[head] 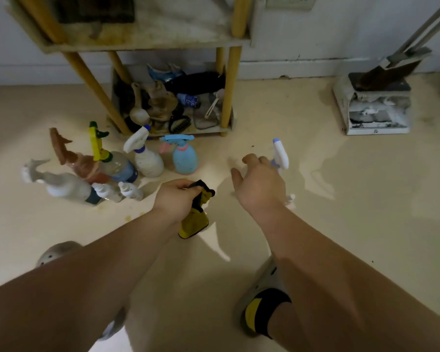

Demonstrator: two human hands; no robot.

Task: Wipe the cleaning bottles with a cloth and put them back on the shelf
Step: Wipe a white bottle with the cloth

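Note:
My left hand (178, 199) grips a yellow and black cloth (193, 222) that hangs down from the fist. My right hand (259, 184) hovers low over the floor with thumb spread and fingers loosely bent, holding nothing. Just behind its little-finger side stands a white spray bottle (281, 154) with a blue tip, partly hidden by the hand. To the left a cluster of bottles stands on the floor: a light blue sprayer (184, 158), a white sprayer (148, 161), a clear one with a yellow trigger (117, 166), a brown one (81, 163) and a tilted white one (66, 188).
A dusty wooden shelf (148, 43) stands against the wall; its bottom tier (214, 129) holds brushes, rags and clutter. A dirty white dustpan with a broom (376, 107) sits at the right by the wall. My slippered foot (262, 301) is below my right arm.

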